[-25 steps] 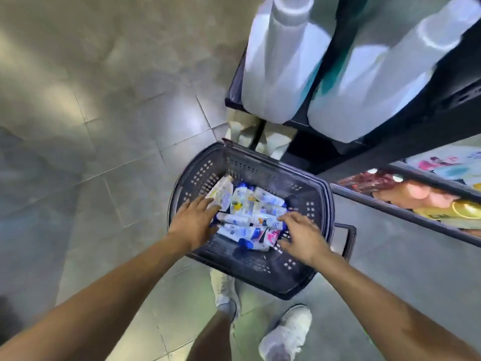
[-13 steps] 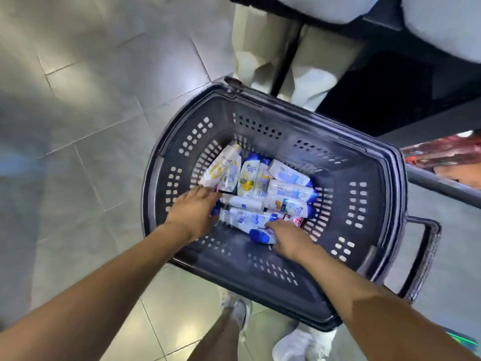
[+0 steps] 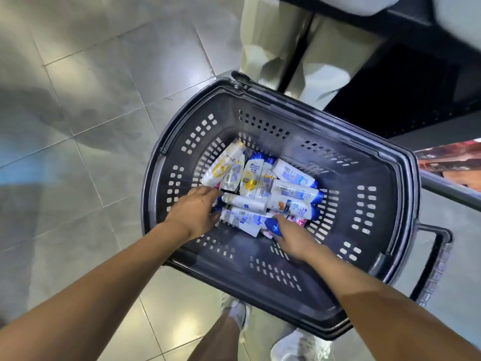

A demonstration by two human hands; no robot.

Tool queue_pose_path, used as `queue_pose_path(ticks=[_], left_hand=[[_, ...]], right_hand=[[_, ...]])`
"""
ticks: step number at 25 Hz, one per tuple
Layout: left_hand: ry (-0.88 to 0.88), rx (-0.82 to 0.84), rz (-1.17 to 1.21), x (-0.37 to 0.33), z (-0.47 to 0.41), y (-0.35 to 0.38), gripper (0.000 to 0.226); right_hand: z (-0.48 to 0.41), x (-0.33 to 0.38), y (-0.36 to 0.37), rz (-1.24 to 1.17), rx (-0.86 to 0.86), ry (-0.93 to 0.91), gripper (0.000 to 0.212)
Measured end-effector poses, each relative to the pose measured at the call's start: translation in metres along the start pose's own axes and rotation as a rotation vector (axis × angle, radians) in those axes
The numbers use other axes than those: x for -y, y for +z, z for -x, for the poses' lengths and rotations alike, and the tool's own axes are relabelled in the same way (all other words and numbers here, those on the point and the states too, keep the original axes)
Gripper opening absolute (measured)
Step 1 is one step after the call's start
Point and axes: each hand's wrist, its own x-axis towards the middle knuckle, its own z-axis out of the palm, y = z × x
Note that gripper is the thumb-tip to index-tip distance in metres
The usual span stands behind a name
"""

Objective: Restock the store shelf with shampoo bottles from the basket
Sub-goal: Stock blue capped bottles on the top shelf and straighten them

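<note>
The bottles (image 3: 260, 183) lie heaped in the basket (image 3: 390, 204). The nearest bottle (image 3: 244, 217) lies crosswise between the hands. The right hand (image 3: 294, 241) pinches its blue cap, while the left hand (image 3: 194, 212) spans the other end, grip unclear.

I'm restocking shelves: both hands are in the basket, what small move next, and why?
Probably firm the grip and lift the nearest white, blue-capped shampoo bottle out of the dark grey plastic basket: the right hand curls round its cap end, and the left hand touches its other end.

Basket (image 3: 158, 162) of shampoo bottles (image 3: 291, 204) — hands (image 3: 194, 213) (image 3: 295, 243) inside
</note>
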Motion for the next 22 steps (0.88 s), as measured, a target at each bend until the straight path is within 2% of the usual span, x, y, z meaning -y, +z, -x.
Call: queue_pose_path(ticks=[2,5,7,10,13,17,20,22], left_hand=[[0.037,0.026,0.041,-0.012,0.005,-0.005,0.058],[0.049,0.077,0.128,-0.036,0.011,-0.013,0.058],[0.036,0.099,0.255,-0.053,0.016,-0.018,0.063],[0.015,0.112,0.503,-0.077,0.022,-0.025,0.073],[0.051,0.077,0.686,-0.098,0.031,-0.036,0.071],[0.076,0.069,0.997,-0.11,0.044,-0.046,0.037],[0.113,-0.031,0.928,-0.102,0.058,-0.048,0.031],[0.075,-0.127,0.923,-0.083,0.068,-0.051,0.029]], right_hand=[[0.016,-0.001,-0.029,-0.181,-0.069,0.011,0.057],[0.046,0.01,-0.078,-0.54,-0.157,-0.014,0.043],[0.069,0.021,-0.11,-0.741,-0.105,-0.066,0.039],[0.096,0.036,-0.145,-0.927,-0.012,-0.158,0.045],[0.116,0.044,-0.166,-0.927,0.023,-0.239,0.044],[0.133,0.057,-0.178,-0.9,0.02,-0.313,0.043],[0.128,0.069,-0.177,-0.886,-0.018,-0.277,0.049],[0.117,0.077,-0.171,-0.879,-0.028,-0.251,0.054]])
